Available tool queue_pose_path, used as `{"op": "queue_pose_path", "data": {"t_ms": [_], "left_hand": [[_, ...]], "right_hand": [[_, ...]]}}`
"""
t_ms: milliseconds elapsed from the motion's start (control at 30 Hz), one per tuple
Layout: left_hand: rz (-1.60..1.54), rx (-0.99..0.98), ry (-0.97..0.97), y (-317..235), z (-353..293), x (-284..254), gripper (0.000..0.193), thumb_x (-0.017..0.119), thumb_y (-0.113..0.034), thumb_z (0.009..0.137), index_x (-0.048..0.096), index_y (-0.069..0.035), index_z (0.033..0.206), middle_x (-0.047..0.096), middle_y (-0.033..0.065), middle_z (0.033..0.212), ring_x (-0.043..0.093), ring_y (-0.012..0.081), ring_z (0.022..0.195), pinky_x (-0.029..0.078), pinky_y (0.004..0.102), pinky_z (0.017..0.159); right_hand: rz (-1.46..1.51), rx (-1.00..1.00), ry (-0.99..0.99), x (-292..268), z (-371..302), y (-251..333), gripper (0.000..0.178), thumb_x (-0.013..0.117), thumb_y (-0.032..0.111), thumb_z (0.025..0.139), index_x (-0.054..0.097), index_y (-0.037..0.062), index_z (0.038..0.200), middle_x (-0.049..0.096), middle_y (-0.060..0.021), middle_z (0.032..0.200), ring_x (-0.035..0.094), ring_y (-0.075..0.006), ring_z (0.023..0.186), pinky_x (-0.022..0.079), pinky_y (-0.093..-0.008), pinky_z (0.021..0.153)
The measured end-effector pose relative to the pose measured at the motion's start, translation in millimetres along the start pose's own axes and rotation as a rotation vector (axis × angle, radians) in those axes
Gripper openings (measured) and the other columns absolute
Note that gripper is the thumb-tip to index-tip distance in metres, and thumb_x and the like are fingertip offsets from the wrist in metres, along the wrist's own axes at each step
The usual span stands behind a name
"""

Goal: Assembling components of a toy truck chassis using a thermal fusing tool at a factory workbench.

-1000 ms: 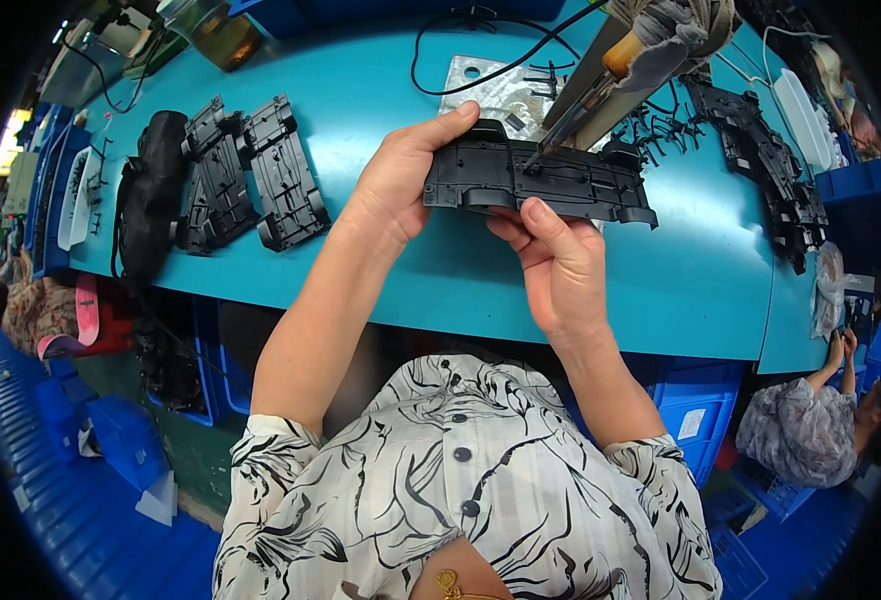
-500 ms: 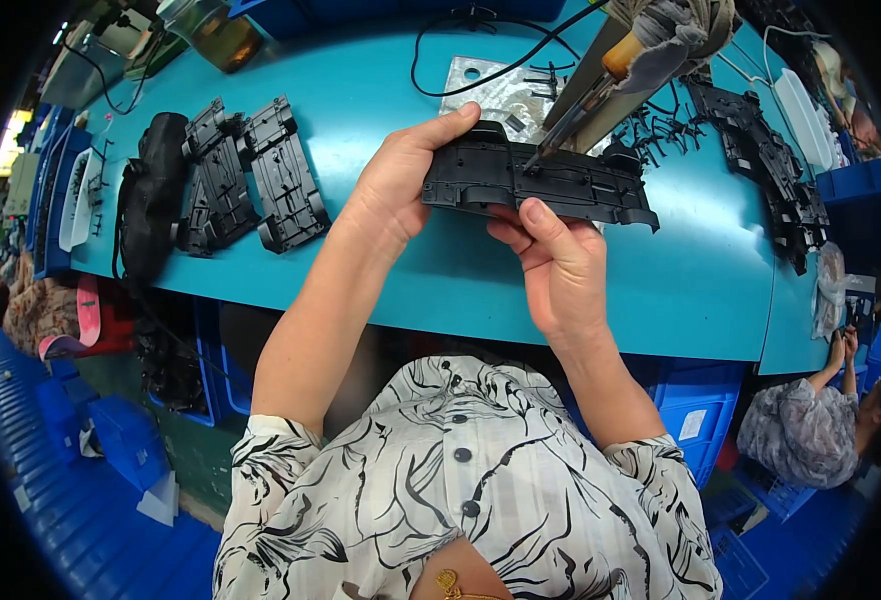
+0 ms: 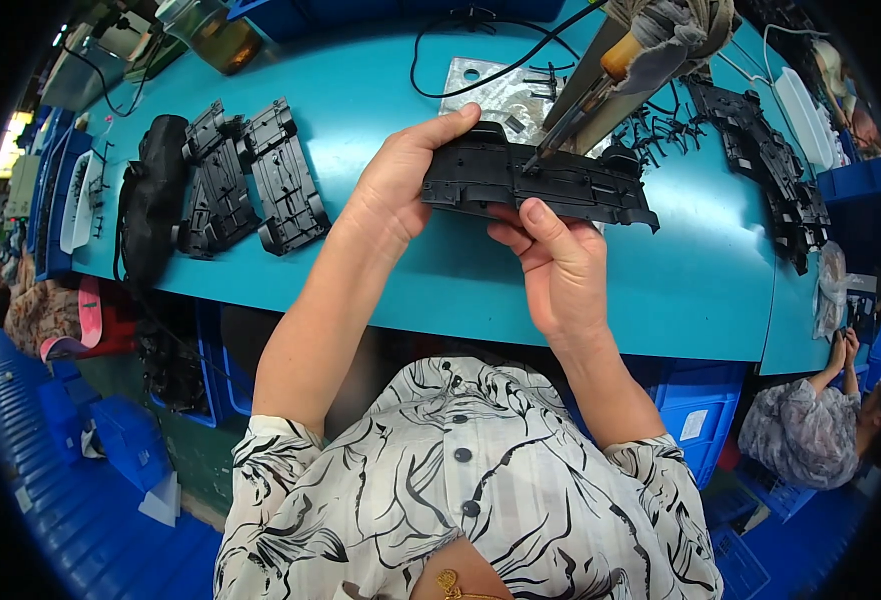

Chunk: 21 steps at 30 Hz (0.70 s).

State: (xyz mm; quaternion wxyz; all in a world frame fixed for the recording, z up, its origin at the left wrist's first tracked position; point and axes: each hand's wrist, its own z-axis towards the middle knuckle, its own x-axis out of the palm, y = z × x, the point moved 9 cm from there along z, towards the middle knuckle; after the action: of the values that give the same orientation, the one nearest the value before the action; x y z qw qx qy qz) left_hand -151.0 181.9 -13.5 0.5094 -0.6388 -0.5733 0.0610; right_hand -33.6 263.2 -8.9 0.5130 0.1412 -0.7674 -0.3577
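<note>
Both my hands hold a long black moulded plastic part above the teal table. My left hand grips its left end, thumb along the top edge. At the lower edge near the middle, my right hand pinches the part, thumb in front and fingers curled behind. The metal tip of a soldering iron, mounted at a slant with its yellow handle wrapped in grey cloth, meets the part's face near its middle. Whether the tip presses in I cannot tell. Behind lies a silvery plate, partly hidden.
Similar black parts and a black elongated bundle lie to the left. Small black pieces are scattered behind my right hand. More black parts and a white tray sit at the right. A co-worker sits at lower right.
</note>
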Motion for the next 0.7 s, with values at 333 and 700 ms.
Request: {"op": "queue_pose_path", "data": {"t_ms": [333,700], "left_hand": [[-0.014,0.006,0.03,0.1,0.7,2.1,0.027,0.065,-0.026,0.086,0.062,0.0,0.096,0.067,0.009,0.086,0.066,0.014,0.072,0.056,0.0262,0.066],[0.002,0.014,0.033,-1.7,-0.6,2.9,0.029,0.066,-0.027,0.086,0.062,0.0,0.095,0.067,0.0093,0.085,0.067,0.0144,0.072,0.056,0.0254,0.065]], "right_hand": [[0.016,-0.008,0.055,-3.2,-0.4,-1.0,0.023,0.057,0.011,0.091,0.056,-0.003,0.11,0.063,-0.0131,0.104,0.064,-0.0253,0.096,0.056,-0.0353,0.078],[0.02,0.008,0.075,-1.9,-1.5,-2.9,0.023,0.056,0.01,0.092,0.055,-0.0033,0.111,0.063,-0.014,0.106,0.063,-0.0267,0.098,0.055,-0.0354,0.08]]}}
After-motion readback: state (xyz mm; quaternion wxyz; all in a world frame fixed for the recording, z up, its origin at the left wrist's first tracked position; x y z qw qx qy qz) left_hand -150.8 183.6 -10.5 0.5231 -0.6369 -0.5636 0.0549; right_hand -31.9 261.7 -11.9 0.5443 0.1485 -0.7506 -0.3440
